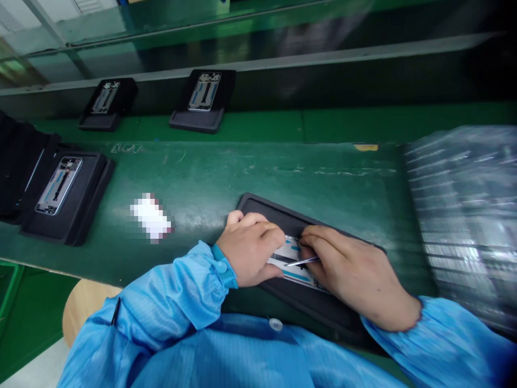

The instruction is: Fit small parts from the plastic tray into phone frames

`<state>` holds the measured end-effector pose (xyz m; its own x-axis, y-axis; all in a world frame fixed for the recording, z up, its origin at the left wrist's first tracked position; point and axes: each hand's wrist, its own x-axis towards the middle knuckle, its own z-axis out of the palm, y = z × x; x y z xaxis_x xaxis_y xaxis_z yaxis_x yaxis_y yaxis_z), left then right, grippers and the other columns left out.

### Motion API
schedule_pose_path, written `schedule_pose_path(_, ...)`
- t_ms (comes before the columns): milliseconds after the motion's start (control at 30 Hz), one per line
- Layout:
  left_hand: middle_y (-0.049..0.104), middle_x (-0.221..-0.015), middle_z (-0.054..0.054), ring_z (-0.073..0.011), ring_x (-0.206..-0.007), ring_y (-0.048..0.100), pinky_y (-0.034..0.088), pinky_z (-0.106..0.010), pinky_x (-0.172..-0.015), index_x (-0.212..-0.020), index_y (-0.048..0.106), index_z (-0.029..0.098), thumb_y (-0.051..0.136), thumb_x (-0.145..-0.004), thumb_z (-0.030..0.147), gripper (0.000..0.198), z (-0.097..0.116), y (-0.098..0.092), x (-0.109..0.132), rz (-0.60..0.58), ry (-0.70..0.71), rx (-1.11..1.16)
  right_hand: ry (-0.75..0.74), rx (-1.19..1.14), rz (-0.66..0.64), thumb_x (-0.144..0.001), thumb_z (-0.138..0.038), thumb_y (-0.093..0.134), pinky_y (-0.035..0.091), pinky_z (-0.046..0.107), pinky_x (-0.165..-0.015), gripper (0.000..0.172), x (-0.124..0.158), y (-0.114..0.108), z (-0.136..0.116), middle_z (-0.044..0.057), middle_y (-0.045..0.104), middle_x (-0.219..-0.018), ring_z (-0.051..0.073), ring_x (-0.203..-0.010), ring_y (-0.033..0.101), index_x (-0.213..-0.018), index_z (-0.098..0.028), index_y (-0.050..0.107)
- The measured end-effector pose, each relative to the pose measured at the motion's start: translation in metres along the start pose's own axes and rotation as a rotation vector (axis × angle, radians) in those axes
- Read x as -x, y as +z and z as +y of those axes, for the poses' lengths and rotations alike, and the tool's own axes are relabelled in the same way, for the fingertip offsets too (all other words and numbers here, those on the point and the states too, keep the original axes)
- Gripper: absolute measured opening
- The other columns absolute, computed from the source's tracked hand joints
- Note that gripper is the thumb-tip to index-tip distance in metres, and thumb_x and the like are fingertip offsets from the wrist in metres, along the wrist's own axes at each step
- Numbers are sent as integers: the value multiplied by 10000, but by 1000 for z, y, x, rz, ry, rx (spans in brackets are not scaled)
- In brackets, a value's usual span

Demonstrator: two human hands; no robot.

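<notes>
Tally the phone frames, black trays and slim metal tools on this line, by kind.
Phone frames: 4
Black trays: 4
Slim metal tools: 1
Total: 9

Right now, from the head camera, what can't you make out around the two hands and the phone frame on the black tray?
Head view, middle of the phone frame: hidden by the left hand and right hand.
Head view, held end of the slim metal tool: hidden by the right hand's fingers.
Head view, white item on the green belt: pixelated, so unidentifiable.
Head view, clear plastic sheeting: blurred, contents unclear.
</notes>
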<state>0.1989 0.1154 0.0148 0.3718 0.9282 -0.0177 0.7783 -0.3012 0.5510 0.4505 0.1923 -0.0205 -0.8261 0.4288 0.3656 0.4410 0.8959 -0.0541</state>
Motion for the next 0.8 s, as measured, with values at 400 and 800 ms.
schedule_pose_path(400,775,-1448,-111,-358,-1412,603,369,-555,-1094,-1196,674,232,924,-921,428,421,1,1,0,2,-2,2,46,-128,1,-1054,-205,616,582,350,-801,131,-1,-2,3,87,813,-1116,228,-922,769,-1051,-202,746)
schedule_pose_path(800,770,-1467,-111,-356,-1418,604,364,-573,-1122,-1187,675,221,931,-916,427,426,0,2,0,7,1,-2,-5,-86,-61,-1064,-201,585,597,358,-769,175,-5,-4,6,96,814,-1122,232,-919,766,-1063,-196,760)
